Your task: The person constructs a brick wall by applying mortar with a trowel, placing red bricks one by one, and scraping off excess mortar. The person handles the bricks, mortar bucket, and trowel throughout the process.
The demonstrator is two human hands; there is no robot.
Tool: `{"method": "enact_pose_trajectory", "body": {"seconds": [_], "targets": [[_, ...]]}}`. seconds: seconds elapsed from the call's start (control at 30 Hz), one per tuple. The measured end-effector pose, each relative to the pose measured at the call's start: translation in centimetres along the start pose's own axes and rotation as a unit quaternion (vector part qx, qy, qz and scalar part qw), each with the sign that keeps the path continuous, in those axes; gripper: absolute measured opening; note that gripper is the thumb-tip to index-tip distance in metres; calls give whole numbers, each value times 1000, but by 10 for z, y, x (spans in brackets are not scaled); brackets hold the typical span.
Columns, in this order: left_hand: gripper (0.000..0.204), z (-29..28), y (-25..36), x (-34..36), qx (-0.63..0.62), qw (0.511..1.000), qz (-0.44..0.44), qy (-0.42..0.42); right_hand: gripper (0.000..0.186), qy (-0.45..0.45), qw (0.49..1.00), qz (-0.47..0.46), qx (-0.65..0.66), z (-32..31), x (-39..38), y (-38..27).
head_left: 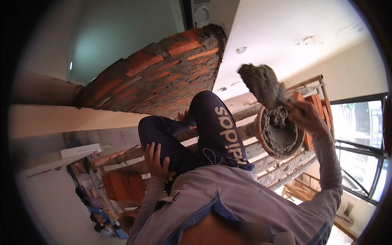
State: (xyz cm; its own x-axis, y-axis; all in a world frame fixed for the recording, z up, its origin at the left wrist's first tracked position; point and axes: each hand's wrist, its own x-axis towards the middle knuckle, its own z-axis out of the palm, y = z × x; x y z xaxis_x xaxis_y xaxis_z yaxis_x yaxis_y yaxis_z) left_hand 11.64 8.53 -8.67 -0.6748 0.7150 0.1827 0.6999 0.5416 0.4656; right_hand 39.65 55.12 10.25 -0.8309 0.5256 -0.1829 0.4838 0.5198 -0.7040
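Note:
My right hand (309,118) grips the handle of a trowel (288,105), raised at the right. A thick heap of wet grey mortar (262,83) covers its blade, which is hidden beneath. Just below is a round clay-coloured tub (259,130) with more mortar (281,136) inside. My left hand (156,162) lies on my dark trouser leg, fingers stretched out and holding nothing. Ahead of my knees rises a red brick wall (175,73) with rough mortar joints and mortar along its top edge.
I am on a platform of wooden poles (245,132) with gaps between them. Red bricks (316,102) are stacked beyond the tub, and more bricks (122,185) lie at my left. A plastered wall (281,36) stands ahead right; a dark-framed window (359,147) is at the far right.

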Motion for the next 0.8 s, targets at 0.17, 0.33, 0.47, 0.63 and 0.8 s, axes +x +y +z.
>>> {"method": "enact_pose_trajectory", "body": {"seconds": [0.17, 0.33, 0.47, 0.63, 0.8], "targets": [[55, 3, -7, -12, -15, 999, -37, 15, 23, -86, 994, -60, -25, 28, 156, -79], [54, 4, -6, -10, -51, 998, -48, 5, 20, 35, 959, -225, -168, 50, 236, -98], [53, 3, -7, -4, -63, 997, -49, -2, 21, 219, 851, -300, -370, 78, 264, -66], [51, -2, -11, -2, -67, 997, -37, 9, 23, 325, 846, -256, -336, 93, 244, -71], [48, 3, -13, 8, -87, 995, -27, 33, 18, 255, 927, -211, -178, 137, 201, -42]]}}
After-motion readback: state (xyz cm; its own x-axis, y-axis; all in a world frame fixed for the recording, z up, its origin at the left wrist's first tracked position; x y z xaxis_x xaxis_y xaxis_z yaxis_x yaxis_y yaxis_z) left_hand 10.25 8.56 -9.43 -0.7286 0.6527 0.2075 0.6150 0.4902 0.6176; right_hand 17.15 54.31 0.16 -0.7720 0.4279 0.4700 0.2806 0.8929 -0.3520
